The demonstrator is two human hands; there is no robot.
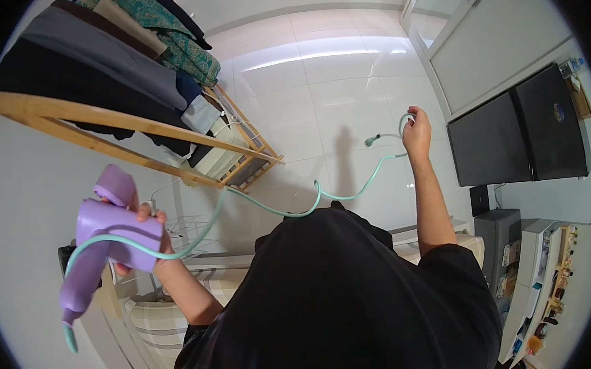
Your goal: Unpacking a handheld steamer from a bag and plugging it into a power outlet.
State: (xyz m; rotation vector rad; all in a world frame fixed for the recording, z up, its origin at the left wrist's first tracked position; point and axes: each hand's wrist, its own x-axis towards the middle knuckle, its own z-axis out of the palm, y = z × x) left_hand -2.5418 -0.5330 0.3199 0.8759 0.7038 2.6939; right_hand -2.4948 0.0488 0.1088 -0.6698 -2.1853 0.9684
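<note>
A purple hair dryer (117,228) is gripped around its barrel by my left hand (163,237). Its handle points down to the lower left, and a purple nozzle (115,185) sits at the upper end. The mint-green power cord (268,207) leaves the handle, crosses over the barrel and runs loosely, with a small twist, in front of my black shirt. Out to the right, my right hand (416,136) holds the cord in a bent loop. The plug (372,141) dangles a short way left of those fingers.
A wooden clothes rack (140,131) with hanging garments (104,58) stands at left. White floor tiles (312,98) stretch ahead. A dark refrigerator (520,128) is on the right, beside a door (490,49). Behind me lies a bed with a plaid cover (160,324); shelves (532,288) line the right.
</note>
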